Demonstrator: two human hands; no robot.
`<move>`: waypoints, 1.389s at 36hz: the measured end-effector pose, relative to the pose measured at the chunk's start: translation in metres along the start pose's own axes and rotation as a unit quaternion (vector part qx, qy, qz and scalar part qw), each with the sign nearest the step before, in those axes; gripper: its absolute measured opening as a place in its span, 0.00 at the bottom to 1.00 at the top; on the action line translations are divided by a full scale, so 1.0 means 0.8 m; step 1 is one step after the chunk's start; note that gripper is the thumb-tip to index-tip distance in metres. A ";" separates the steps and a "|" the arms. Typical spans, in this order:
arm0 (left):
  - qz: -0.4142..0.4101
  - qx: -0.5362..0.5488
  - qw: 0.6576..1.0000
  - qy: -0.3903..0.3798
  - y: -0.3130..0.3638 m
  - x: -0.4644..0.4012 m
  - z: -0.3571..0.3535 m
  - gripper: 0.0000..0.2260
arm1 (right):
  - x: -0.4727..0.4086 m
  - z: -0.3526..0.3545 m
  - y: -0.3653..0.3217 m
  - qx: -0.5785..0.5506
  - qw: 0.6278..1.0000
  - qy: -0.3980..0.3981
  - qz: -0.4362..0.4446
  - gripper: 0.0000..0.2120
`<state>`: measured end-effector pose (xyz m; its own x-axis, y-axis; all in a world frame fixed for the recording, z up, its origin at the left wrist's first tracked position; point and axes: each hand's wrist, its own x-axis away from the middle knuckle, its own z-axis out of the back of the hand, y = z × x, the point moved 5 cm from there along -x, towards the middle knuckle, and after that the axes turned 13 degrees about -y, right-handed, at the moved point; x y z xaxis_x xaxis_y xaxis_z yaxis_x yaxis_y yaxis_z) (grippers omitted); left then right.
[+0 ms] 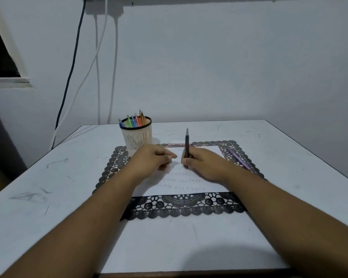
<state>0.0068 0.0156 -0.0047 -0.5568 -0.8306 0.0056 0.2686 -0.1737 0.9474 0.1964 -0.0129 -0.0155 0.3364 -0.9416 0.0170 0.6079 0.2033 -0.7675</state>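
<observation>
Paper [181,183] with faint rows of small marks lies on a black lace placemat [185,205] in the middle of the white counter [68,177], as the head view shows it. Above the far half of the sheet, the right hand [204,164] grips a dark pen [187,143], its fingers and thumb wrapped round the lower part of the barrel. The pen stands nearly upright, one end rising well clear of the knuckles and the other showing just below the fingers, over the paper. Whether that lower end touches the sheet cannot be told.

The left hand [151,157] sits just beside it, apart from the pen by a narrow gap. Its fingers are curled in with one fingertip pointing towards the pen, and nothing shows in its grip.

Behind the left hand, on the far left corner of the placemat, stands a cream slotted cup [137,137] with a dark rim, holding coloured pens [134,121] in blue, green, pink and orange. A pink pen [176,145] lies flat along the far edge of the paper, crossed in the view by the held pen. A purple pen [239,159] lies slantwise on the right side of the placemat, close beside the right forearm. Both forearms cover parts of the paper and placemat. Cables [97,57] hang down the wall behind the counter, and a dark window [0,57] shows at the left.
</observation>
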 end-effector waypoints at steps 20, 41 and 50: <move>-0.002 0.105 0.993 0.056 -0.008 -0.002 -0.027 0.09 | 0.003 0.021 -0.006 -0.239 0.965 0.083 0.074 0.06; -0.056 0.034 0.998 0.024 0.007 -0.003 -0.027 0.03 | -0.005 0.012 -0.016 -0.278 0.957 0.063 0.058 0.07; -0.054 -0.033 0.997 0.034 0.008 -0.004 -0.022 0.04 | -0.008 0.011 -0.011 -0.287 0.953 0.084 0.047 0.11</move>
<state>0.0239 0.0075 -0.0046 -0.5317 -0.8385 -0.1189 0.2619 -0.2963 0.9185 0.1953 -0.0067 -0.0028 0.2205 -0.9660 -0.1347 0.0710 0.1537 -0.9856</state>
